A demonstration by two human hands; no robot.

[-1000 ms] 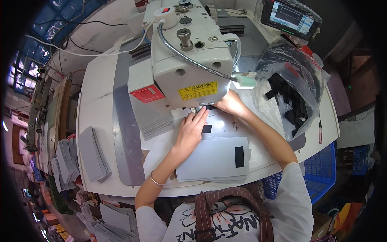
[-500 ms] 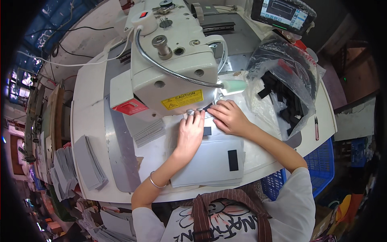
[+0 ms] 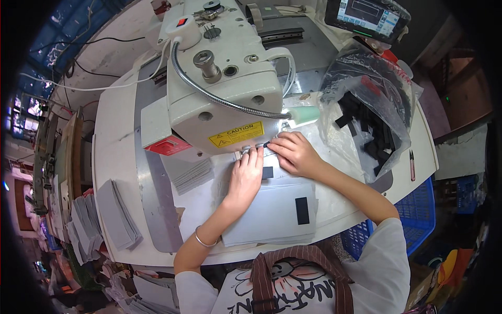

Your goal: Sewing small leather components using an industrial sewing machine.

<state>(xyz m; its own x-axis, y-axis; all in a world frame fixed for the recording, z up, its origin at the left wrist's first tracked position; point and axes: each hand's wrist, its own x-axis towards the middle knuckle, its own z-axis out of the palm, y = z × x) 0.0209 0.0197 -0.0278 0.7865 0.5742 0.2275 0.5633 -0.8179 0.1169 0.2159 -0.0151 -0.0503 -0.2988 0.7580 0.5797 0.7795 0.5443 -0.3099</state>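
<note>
My left hand (image 3: pixel 246 179) lies with fingers stretched forward on the grey sheet at the front of a white sewing machine head (image 3: pixel 225 99); its fingertips reach under the head's edge. Beside it, my right hand (image 3: pixel 297 156) has thumb and fingers closed on a small black strip (image 3: pixel 265 144) below the lamp. Another black strip (image 3: pixel 267 172) rests on grey material between my hands. Nearer to me is a stack of grey sheets (image 3: pixel 261 214), with a black strip (image 3: pixel 302 210) on its top right. The needle area is hidden by the head.
A clear plastic bag of black strips (image 3: pixel 376 131) sits at the right, near tweezers (image 3: pixel 412 165). Grey pieces (image 3: pixel 117 214) lie at the left, and more (image 3: pixel 191 175) under the machine. A lit screen (image 3: pixel 366 18) stands far right; a blue basket (image 3: pixel 415 209) sits below the table edge.
My left hand has shifted slightly left and toward me. The right fingers have drawn slightly left, and more of the black strip shows at their tips. The view has shifted slightly.
</note>
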